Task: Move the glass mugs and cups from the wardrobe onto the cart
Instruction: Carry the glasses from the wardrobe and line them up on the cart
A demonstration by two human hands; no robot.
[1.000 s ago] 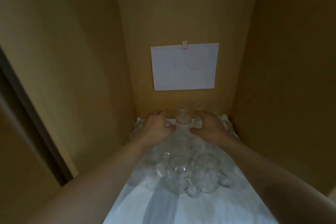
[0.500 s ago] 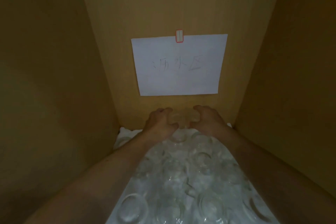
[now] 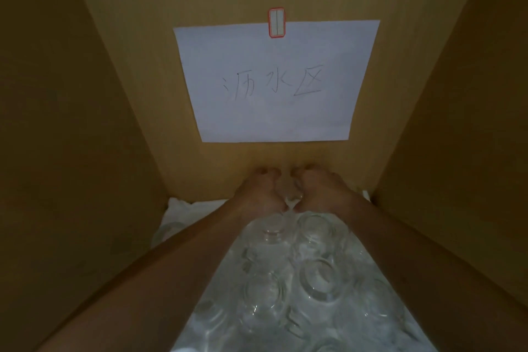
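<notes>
Several clear glass mugs and cups (image 3: 317,277) stand upside down on a white cloth (image 3: 183,208) on the wardrobe shelf. At the back of the shelf, my left hand (image 3: 257,194) and my right hand (image 3: 323,191) curl round one glass cup (image 3: 288,191) from either side, close to the back wall. Most of that cup is hidden by my fingers. The cart is out of view.
Wooden wardrobe walls close in on the left (image 3: 71,151), right (image 3: 457,151) and back. A white paper sheet (image 3: 274,80) with handwriting is stuck to the back wall above my hands. It is dim inside.
My head has moved deeper into the wardrobe. Both hands have reached further back and drawn together around the rear cup.
</notes>
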